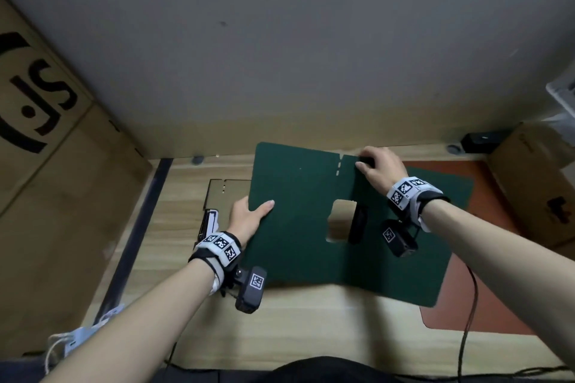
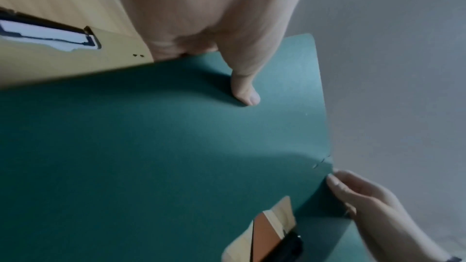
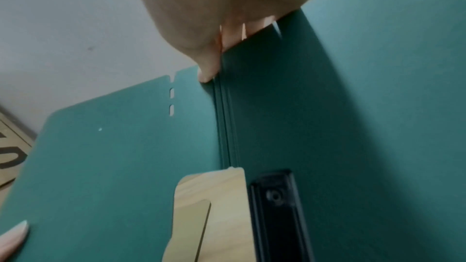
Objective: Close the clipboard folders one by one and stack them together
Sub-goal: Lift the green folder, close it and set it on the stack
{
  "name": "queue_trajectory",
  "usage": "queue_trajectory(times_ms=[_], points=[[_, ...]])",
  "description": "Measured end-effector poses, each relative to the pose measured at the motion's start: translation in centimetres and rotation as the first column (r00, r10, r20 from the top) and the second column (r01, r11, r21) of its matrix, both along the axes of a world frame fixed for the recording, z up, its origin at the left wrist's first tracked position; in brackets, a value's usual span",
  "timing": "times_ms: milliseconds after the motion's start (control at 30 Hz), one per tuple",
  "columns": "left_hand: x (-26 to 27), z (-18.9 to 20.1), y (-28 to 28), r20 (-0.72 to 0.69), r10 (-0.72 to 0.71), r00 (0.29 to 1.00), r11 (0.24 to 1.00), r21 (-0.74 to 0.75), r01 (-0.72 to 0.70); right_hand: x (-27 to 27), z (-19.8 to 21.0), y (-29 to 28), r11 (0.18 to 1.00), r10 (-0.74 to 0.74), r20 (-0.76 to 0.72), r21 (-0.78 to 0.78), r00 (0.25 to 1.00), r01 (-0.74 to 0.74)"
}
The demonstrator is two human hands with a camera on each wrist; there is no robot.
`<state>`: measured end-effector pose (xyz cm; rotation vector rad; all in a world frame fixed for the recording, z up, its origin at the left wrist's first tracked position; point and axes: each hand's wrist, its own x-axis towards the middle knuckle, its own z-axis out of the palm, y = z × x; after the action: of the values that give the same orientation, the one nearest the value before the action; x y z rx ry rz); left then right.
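**Ana:** While the green folder [image 1: 298, 214] was raised off the wooden desk [image 1: 311, 320], where exactly did each hand have it?

**Ben:** The left hand [image 1: 245, 219] pinched the cover's outer edge, thumb [image 2: 246, 95] flat on top and the other fingers hidden beneath. The right hand [image 1: 381, 168] gripped the far end of the spine, fingers curled over the top edge beside the 2 slots [image 3: 171, 102]. So both hands were closed on the same folder, neither was free.

**Ana:** And the folder itself?

**Ben:** It was at the middle of the desk, half open, with its left cover lifted and tilted. Its right half lay lower, over an orange folder [image 1: 485, 317]. A tan folder [image 1: 227, 193] lay flat just beyond the left hand.

**Ana:** How would you have judged its handling?

**Ben:** It looked like thin board, light, fairly stiff, with a matt face that shouldn't slip. The cover bowed a little in the left-wrist view, so I'd guess it flexes if held by 1 corner. The black clip [image 3: 274, 212] beside the cutout [image 1: 340, 221] adds weight near the spine.

**Ana:** Best hold, then?

**Ben:** I'd say mid-edge on the cover, with the other hand steadying the spine, much as they were. From there I'd fold the cover across.
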<state>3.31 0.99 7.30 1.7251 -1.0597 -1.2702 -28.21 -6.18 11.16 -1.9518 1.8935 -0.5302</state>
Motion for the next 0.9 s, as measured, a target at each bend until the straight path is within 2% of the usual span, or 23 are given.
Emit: queue_trajectory(times_ms=[67, 133, 267, 400, 467, 533, 700, 900], points=[[0.3, -0.4, -0.1, 0.006, 0.027, 1.000, 0.999, -0.030, -0.027, 0.1, -1.8, 0.6, 0.999, 0.002, -0.020, -0.051, 1.000, -0.003], [0.8, -0.5, -0.2, 0.034, 0.033, 0.999, 0.999, -0.039, -0.032, -0.1, -4.1, 1.6, 0.999, 0.027, -0.057, -0.031, 0.998, -0.029], [2.2, -1.0, -0.3, 0.103, 0.085, 0.991, 0.996, 0.016, -0.087, -1.0, -9.8, 5.5, 0.976, 0.104, -0.104, 0.199, 0.989, -0.082], [2.7, -2.1, -0.8, 0.166, 0.096, 0.981, 0.990, 0.086, -0.112, -1.5, -15.4, 10.0, 0.869, 0.258, -0.157, 0.468, 0.953, -0.158], [2.3, -2.2, -1.0, 0.165, 0.095, 0.982, 0.987, 0.113, -0.114, -1.6, -17.6, 12.1, 0.822, 0.332, -0.202, 0.541, 0.921, -0.177], [1.8, -2.0, -1.0, 0.156, 0.041, 0.987, 0.988, 0.143, -0.064, -1.3, -19.0, 13.6, 0.823, 0.358, -0.247, 0.539, 0.900, -0.180], [1.4, -0.1, -0.1, 0.142, -0.193, 0.971, 0.969, 0.180, 0.167, -0.6, -19.7, 13.7, 0.846, 0.330, -0.258, 0.507, 0.908, -0.163], [-0.2, 1.7, 1.7, 0.054, -0.283, 0.957, 0.956, 0.094, 0.278, 1.1, -19.6, 12.4, 0.861, 0.328, -0.262, 0.478, 0.908, -0.173]])
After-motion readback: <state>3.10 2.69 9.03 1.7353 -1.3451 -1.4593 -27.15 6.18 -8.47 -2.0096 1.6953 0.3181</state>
